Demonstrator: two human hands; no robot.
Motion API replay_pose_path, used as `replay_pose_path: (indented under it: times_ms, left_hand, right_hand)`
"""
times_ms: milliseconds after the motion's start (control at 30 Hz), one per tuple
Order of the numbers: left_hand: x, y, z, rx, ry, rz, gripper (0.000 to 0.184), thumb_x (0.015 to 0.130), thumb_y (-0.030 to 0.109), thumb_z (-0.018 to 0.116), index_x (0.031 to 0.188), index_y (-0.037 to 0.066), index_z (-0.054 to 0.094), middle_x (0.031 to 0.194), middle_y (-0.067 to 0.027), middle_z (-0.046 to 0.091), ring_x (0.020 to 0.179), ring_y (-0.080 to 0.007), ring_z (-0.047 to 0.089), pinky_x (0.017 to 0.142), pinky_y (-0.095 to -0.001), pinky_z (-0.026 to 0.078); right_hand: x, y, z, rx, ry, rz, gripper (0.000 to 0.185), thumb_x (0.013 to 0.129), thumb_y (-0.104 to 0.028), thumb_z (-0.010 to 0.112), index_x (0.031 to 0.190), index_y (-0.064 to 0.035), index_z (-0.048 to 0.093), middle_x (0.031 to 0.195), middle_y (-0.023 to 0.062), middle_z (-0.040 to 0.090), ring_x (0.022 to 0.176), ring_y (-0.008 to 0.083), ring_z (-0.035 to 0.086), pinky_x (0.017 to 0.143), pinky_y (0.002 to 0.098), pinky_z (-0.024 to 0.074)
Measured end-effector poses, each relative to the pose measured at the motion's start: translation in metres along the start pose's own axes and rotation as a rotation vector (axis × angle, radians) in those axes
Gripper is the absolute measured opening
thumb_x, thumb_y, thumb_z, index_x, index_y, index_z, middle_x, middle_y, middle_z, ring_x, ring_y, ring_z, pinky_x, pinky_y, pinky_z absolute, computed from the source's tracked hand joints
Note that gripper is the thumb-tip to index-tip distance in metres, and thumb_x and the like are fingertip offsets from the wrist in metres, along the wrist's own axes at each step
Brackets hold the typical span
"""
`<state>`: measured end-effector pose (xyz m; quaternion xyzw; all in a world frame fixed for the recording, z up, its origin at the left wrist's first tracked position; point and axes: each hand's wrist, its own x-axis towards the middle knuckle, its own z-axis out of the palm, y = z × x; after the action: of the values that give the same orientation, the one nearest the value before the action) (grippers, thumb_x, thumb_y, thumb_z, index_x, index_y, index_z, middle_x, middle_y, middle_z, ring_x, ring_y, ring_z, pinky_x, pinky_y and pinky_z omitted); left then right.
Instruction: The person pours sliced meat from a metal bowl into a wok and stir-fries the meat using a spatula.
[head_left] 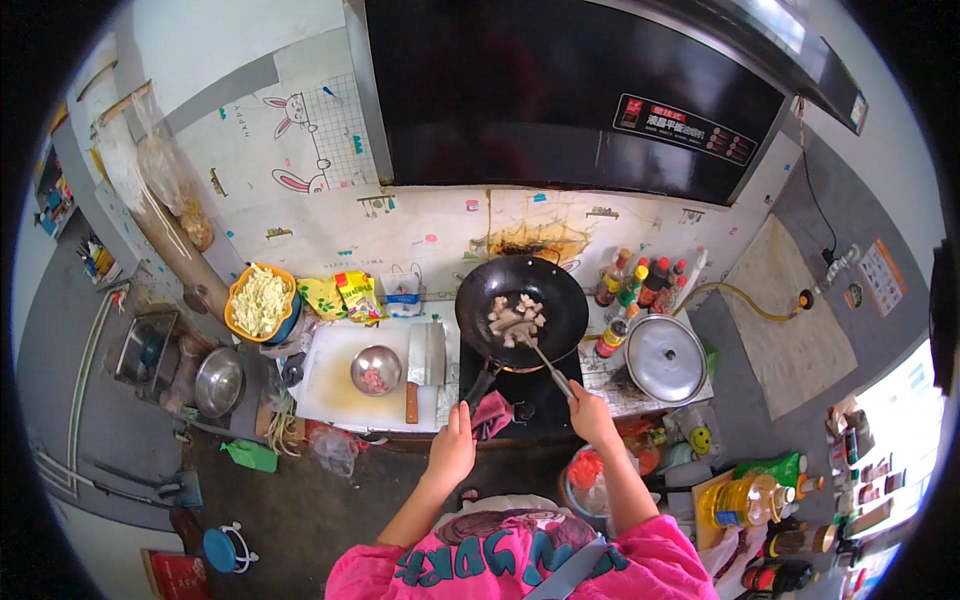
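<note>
A black wok (pixel 556 292) sits on the stove with pale pieces of meat (pixel 530 303) in its middle. My left hand (pixel 453 446) is closed round the wok's handle (pixel 481 386), beside a dark pink cloth (pixel 492 414). In my right hand (pixel 593 414) is a metal spatula (pixel 549 366), its blade down among the meat. Left of the stove, a steel bowl (pixel 376 352) with some pinkish bits stands on a white cutting board (pixel 325 378). A cleaver (pixel 428 355) with a wooden handle lies at the board's right side.
An orange basin (pixel 291 289) of cut pale vegetables stands at the back left, near a yellow seasoning packet (pixel 359 296). Several sauce bottles (pixel 656 282) and a lidded pot (pixel 665 358) are right of the wok. A range hood (pixel 560 95) hangs above.
</note>
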<state>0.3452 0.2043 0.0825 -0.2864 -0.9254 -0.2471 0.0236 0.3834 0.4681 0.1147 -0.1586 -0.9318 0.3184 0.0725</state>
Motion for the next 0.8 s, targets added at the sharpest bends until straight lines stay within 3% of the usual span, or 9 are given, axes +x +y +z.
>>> replay_pose_path:
  times_ms: [67,167,433,633,767,800]
  left_hand:
    - [0.001,0.002,-0.003,-0.026,-0.042,-0.017,0.068,0.075,0.005,0.060,0.130,-0.010,0.022,0.126,-0.0299,0.034,0.093,-0.0423,0.054,0.078,-0.0426,0.047]
    - [0.000,-0.001,-0.001,0.001,-0.019,-0.007,0.065,0.077,0.010,0.058,0.131,-0.008,0.026,0.125,-0.0287,0.038,0.086,-0.0388,0.057,0.073,-0.0416,0.048]
    - [0.000,0.000,0.000,0.006,-0.015,-0.016,0.064,0.077,0.010,0.057,0.131,-0.008,0.026,0.125,-0.0286,0.038,0.086,-0.0388,0.057,0.073,-0.0416,0.049]
    - [0.001,-0.001,0.001,0.015,-0.032,-0.022,0.064,0.077,0.010,0.057,0.131,-0.008,0.026,0.125,-0.0278,0.037,0.086,-0.0383,0.057,0.073,-0.0412,0.049]
    - [0.001,0.000,-0.001,0.016,-0.035,-0.020,0.065,0.077,0.010,0.058,0.131,-0.008,0.026,0.126,-0.0276,0.037,0.086,-0.0376,0.057,0.073,-0.0408,0.049]
    - [0.000,-0.001,-0.001,0.016,-0.030,-0.013,0.065,0.077,0.010,0.058,0.130,-0.008,0.026,0.126,-0.0276,0.037,0.086,-0.0375,0.057,0.073,-0.0407,0.049]
  right_hand:
    - [0.006,-0.001,0.011,-0.004,-0.016,0.020,0.035,0.083,-0.011,0.052,0.117,-0.0024,0.053,0.088,0.0278,0.059,0.084,0.0428,0.057,0.073,0.0455,0.0466]
    - [0.002,0.001,0.020,0.045,0.009,-0.022,0.035,0.083,-0.012,0.052,0.117,-0.0024,0.052,0.085,0.0287,0.059,0.081,0.0435,0.058,0.071,0.0457,0.0469]
    - [-0.001,0.010,0.001,-0.080,-0.017,0.002,0.037,0.083,-0.010,0.051,0.119,-0.0020,0.051,0.086,0.0276,0.060,0.082,0.0429,0.058,0.072,0.0467,0.0466]
    - [0.006,0.011,0.034,-0.014,0.001,-0.024,0.038,0.083,-0.010,0.052,0.120,-0.0018,0.050,0.079,0.0296,0.058,0.076,0.0445,0.058,0.066,0.0484,0.0471]
    - [0.006,0.016,0.018,0.024,0.013,-0.029,0.039,0.082,-0.010,0.053,0.120,-0.0019,0.050,0.093,0.0268,0.059,0.087,0.0417,0.057,0.074,0.0446,0.0471]
    - [0.006,0.018,0.011,0.092,0.034,-0.007,0.037,0.082,-0.011,0.054,0.118,-0.0015,0.052,0.101,0.0254,0.058,0.096,0.0396,0.056,0.081,0.0412,0.0456]
